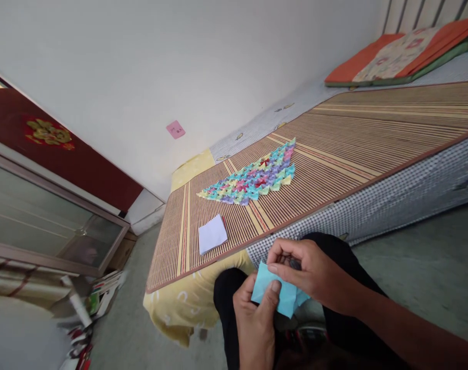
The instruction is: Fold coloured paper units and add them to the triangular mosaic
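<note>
A folded piece of light-blue paper [282, 298] is held between both hands above the lap. My left hand [255, 324] grips its lower left part, with the thumb pressed flat on the front. My right hand [309, 272] pinches the upper right edge with curled fingers; some of those fingertips are hidden. Creases and loose flaps show at the paper's lower right. On the bamboo mat ahead lies a triangular sheet of many small folded coloured paper pieces [253, 177] in blue, yellow, purple, pink and red. Nearer to me is a white square stack of paper [213, 235].
The striped mat [334, 149] covers a bed whose checked sheet [411, 190] hangs over the near edge. A folded orange quilt [446, 49] lies at the far right. To the left stands a glass-fronted cabinet [64, 216], with clutter on the floor beside it.
</note>
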Demonstrator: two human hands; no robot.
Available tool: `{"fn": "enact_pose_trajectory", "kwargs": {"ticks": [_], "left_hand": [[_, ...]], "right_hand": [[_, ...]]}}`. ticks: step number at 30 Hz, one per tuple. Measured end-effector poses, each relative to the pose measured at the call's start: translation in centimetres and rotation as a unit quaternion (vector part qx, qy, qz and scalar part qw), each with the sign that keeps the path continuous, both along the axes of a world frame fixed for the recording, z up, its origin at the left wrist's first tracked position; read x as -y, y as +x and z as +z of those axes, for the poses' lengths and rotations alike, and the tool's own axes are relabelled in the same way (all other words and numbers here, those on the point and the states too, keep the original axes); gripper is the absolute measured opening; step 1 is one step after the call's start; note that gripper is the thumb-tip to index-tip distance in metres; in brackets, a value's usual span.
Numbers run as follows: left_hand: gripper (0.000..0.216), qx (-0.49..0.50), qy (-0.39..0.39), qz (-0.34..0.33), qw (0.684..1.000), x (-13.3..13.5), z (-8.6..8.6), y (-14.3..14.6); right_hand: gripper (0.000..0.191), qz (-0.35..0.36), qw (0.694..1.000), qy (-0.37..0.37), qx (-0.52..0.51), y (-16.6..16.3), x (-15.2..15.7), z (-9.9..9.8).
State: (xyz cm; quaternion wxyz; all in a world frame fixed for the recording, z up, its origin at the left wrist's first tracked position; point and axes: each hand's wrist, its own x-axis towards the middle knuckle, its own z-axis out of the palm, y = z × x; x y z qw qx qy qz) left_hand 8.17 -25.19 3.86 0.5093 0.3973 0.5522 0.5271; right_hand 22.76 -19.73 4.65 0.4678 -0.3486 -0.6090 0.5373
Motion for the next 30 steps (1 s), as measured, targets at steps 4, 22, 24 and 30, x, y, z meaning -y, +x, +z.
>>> {"fn": "enact_pose_trajectory", "kwargs": {"ticks": [4,22,24,30], "left_hand": [[0.034,-0.001,-0.001,-0.023,1.0,0.0,0.1,-0.2],[0.028,0.213,-0.1,-0.097,0.967,-1.7,-0.1,-3.0],[0.028,0.207,-0.101,-0.113,0.967,-1.6,0.0,-2.9],[0.031,0.169,-0.083,-0.115,0.975,-1.7,0.4,-2.7]], "right_hand": [[0.013,-0.01,1.0,0.022,0.012,-0.2,0.4,0.1],[0.027,0.196,0.974,0.11,0.019,2.9,-0.9,-1.2],[0.021,0.205,0.974,0.099,0.018,2.6,-0.7,-0.9],[0.008,0.195,0.976,0.084,0.049,2.2,-0.6,-0.6]]}}
